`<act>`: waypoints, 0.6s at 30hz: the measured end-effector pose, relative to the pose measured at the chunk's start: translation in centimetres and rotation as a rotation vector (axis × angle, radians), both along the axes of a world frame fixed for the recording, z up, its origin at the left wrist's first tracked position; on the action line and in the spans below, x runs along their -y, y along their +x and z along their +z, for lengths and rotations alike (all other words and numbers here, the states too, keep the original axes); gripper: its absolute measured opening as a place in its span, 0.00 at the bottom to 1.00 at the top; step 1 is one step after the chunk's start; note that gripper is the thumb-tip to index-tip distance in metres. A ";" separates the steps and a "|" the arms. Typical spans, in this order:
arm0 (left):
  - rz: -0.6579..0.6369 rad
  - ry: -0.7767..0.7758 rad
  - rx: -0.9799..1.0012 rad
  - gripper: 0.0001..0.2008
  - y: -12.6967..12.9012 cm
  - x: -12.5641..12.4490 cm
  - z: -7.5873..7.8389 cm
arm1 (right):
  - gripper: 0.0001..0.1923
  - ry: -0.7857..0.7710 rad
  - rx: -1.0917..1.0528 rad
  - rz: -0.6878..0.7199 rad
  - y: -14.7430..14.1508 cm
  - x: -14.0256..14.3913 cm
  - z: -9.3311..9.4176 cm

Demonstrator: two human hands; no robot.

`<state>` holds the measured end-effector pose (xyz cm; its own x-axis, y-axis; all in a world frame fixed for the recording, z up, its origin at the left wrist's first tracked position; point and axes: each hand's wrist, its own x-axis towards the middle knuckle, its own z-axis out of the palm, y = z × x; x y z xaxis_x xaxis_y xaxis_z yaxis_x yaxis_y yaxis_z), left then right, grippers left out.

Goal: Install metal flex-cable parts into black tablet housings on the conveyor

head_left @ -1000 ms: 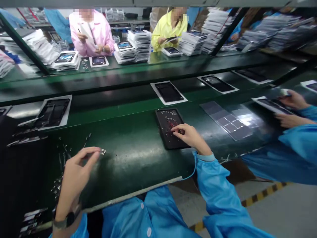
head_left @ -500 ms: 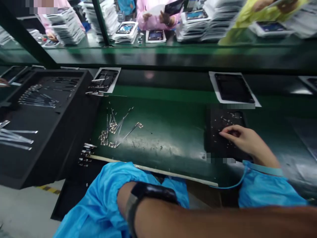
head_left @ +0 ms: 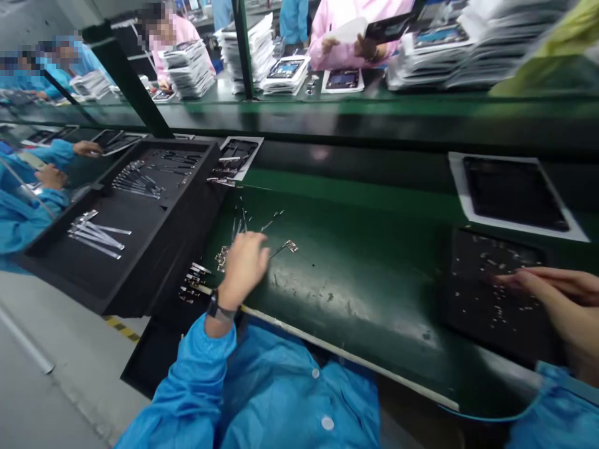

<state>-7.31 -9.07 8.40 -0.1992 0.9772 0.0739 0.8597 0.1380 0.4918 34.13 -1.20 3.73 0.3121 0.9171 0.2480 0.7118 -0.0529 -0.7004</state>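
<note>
On the left part of the green bench, my left hand [head_left: 246, 265] hangs low over a loose pile of flex cables [head_left: 223, 257] with small metal-plated ends. Its fingers bend down and are largely hidden behind the back of the hand. One flex cable [head_left: 291, 246] pokes out just right of it. At the far right, my right hand [head_left: 561, 293] is above a black pad [head_left: 472, 305] dotted with tiny light parts. Thumb and fingertips come together there in a pinch, blurred; whatever they hold is too small to make out.
A deep black tray [head_left: 182, 231] with rows of flex cables stands at left. Black tablet housings on white sheets lie behind, one at right [head_left: 515, 193], another near the tray [head_left: 241, 156]. Co-workers' hands [head_left: 51, 178] are at far left. A green rail [head_left: 327, 118] runs across the back.
My left arm, earlier raised close to the camera, has come down to the flex cables. The view has shifted, and my right hand stays over the black pad with fingers pinched.
</note>
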 end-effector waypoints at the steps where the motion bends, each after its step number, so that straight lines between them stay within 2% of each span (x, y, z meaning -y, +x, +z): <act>1: 0.125 -0.054 -0.091 0.12 -2.1 -0.5 -1.4 | 0.18 -0.005 -0.071 -0.008 -0.9 0.1 0.7; 2: 0.195 -0.099 -0.144 0.13 -3.9 -0.9 -2.7 | 0.19 -0.015 -0.130 -0.015 -1.8 0.1 1.4; 4: 0.251 -0.115 -0.202 0.15 -6.3 -1.4 -4.8 | 0.20 -0.046 -0.203 0.004 -3.6 0.0 2.5; 7: 0.227 -0.074 -0.214 0.14 -7.1 -2.0 -6.2 | 0.21 -0.075 -0.263 0.090 -5.5 -0.4 2.7; 15: 0.173 -0.021 -0.154 0.04 -7.5 -3.8 -6.0 | 0.15 -0.090 -0.386 0.432 -8.1 -1.1 0.7; 18: 0.185 0.026 -0.037 0.02 -8.1 -3.9 -6.0 | 0.14 -0.125 -0.395 0.547 -9.4 -0.8 0.6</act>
